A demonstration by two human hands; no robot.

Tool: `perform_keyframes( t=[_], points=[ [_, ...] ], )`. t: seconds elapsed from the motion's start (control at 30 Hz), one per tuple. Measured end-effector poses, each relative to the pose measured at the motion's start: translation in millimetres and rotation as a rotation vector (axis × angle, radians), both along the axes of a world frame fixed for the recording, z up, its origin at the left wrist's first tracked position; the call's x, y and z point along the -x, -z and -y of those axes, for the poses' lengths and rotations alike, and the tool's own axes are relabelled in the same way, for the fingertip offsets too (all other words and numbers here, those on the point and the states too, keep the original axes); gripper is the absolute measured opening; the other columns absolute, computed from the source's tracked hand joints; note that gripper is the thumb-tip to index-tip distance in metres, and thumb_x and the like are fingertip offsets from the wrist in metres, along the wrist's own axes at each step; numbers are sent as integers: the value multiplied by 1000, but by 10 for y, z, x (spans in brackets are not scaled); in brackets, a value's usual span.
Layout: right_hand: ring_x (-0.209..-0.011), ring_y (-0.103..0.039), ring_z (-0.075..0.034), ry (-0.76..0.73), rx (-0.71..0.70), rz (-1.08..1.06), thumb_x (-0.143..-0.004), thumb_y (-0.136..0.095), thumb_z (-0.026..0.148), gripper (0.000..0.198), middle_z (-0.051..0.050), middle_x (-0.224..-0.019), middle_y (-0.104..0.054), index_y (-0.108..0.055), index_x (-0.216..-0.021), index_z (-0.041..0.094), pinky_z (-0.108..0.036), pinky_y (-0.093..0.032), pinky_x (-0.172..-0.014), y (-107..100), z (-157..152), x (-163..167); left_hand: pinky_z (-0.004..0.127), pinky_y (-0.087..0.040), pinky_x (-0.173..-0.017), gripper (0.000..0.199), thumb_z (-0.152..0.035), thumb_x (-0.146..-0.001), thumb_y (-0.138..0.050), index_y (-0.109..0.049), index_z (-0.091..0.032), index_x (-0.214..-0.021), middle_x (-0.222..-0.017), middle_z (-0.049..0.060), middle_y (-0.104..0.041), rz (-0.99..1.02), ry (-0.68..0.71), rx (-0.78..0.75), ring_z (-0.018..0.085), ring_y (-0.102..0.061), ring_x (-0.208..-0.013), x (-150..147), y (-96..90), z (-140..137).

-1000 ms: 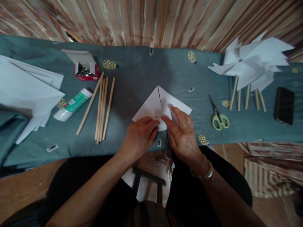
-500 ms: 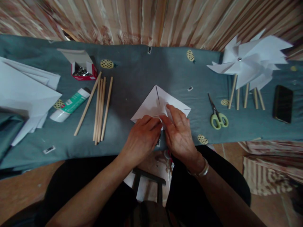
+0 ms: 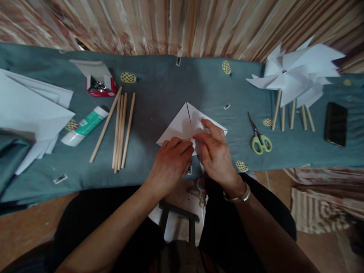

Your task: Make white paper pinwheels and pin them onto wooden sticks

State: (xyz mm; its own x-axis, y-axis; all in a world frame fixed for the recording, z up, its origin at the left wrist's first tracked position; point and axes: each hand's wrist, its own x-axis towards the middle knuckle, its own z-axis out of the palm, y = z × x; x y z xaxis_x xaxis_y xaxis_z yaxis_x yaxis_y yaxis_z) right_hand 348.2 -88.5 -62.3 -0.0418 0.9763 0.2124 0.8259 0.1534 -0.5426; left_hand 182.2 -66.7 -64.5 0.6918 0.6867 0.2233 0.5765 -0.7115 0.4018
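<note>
A white paper square (image 3: pixel 176 127) with slits cut along its diagonals lies cornerwise near the table's front edge. My left hand (image 3: pixel 173 157) is closed on its near left part, fingertips curled toward the middle. My right hand (image 3: pixel 216 155) bends over the right side of the paper; one fingertip meets the left fingers near the centre and another rests higher on the sheet. A bracelet (image 3: pixel 239 195) circles the right wrist. The paper's near part is largely hidden beneath both hands.
Left stand wooden sticks (image 3: pixel 116 132), a glue bottle (image 3: pixel 85 127), a red box of metal fasteners (image 3: pixel 101 89) and stacked paper sheets (image 3: pixel 34 110). On the right are green-handled scissors (image 3: pixel 259 138), paper pinwheels (image 3: pixel 298 72) on sticks and a phone (image 3: pixel 336 124).
My right hand's fingers have curled more and its wrist has lifted slightly. The left hand stays nearly in place on the paper. The view has shifted a little.
</note>
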Motion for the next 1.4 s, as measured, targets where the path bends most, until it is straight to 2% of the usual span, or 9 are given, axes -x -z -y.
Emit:
perform_keyframes(
  t=[0.1, 0.23, 0.47, 0.7, 0.9, 1.0, 1.1, 1.23, 1.4],
  points=[
    [-132, -51, -25, 53, -8, -97, -90, -40, 11, 32, -10, -140, -56, -67, -103, 20, -51, -42, -112, 11, 1, -66, 39, -45, -77, 19, -19, -96, -51, -68, -13, -102, -111, 9, -71, 0, -7, -2, 25, -57, -96, -5, -4, 2],
    [-133, -50, -25, 13, -9, -63, -90, -40, 12, 32, -8, -142, -54, -67, -105, 22, -51, -41, -113, 5, 16, -60, 39, -45, -77, 19, -19, -96, -52, -67, -12, -104, -111, 9, -70, 6, -8, -10, 25, -57, -96, -11, 9, 8],
    [-134, -47, -28, -48, -63, 138, -93, -40, 11, 32, -13, -146, -50, -65, -112, 19, -50, -42, -110, 23, 60, 11, 39, -45, -77, 22, -20, -97, -50, -67, -12, -108, -110, 10, -70, -9, -1, -6, 25, -57, -96, -5, 4, 11],
    [-133, -45, -30, -88, -111, 352, -98, -41, 14, 32, -16, -144, -53, -61, -124, 15, -48, -44, -104, 43, 118, 134, 40, -46, -77, 23, -21, -97, -50, -68, -12, -108, -111, 10, -71, 18, -8, -18, 26, -57, -97, -2, 40, 15],
    [-138, -43, -30, -81, -80, 247, -97, -42, 16, 33, -15, -146, -52, -63, -123, 16, -51, -42, -108, 65, 146, 105, 38, -46, -79, 23, -21, -98, -48, -68, -13, -103, -109, 10, -69, 24, -12, -35, 25, -57, -97, 3, 51, 14],
    [-138, -46, -26, -52, -52, 7, -96, -40, 15, 37, -11, -148, -51, -63, -124, 21, -51, -41, -112, 74, 159, -16, 38, -45, -79, 20, -21, -97, -50, -68, -15, -102, -103, 8, -68, 10, -10, -32, 25, -56, -95, 7, 38, 8],
    [-133, -53, -22, 56, -42, -202, -95, -39, 15, 43, -7, -143, -58, -60, -131, 25, -48, -43, -113, 79, 148, -196, 38, -44, -78, 18, -21, -97, -51, -68, -15, -99, -100, 8, -68, -10, -5, -26, 25, -56, -95, 10, 24, 0],
    [-132, -55, -25, 178, -75, -101, -94, -41, 18, 47, -9, -139, -61, -54, -139, 23, -52, -42, -113, 82, 90, -380, 38, -43, -77, 19, -20, -97, -50, -68, -14, -100, -100, 9, -68, -23, 9, -46, 25, -56, -94, 14, 17, -12],
    [-135, -51, -30, 125, -60, 100, -95, -42, 21, 54, -15, -146, -54, -41, -148, 17, -56, -42, -112, 81, 15, -455, 38, -45, -78, 21, -21, -98, -47, -66, -15, -106, -104, 10, -69, -19, 26, -68, 26, -56, -96, 27, -1, -20]
  ],
)
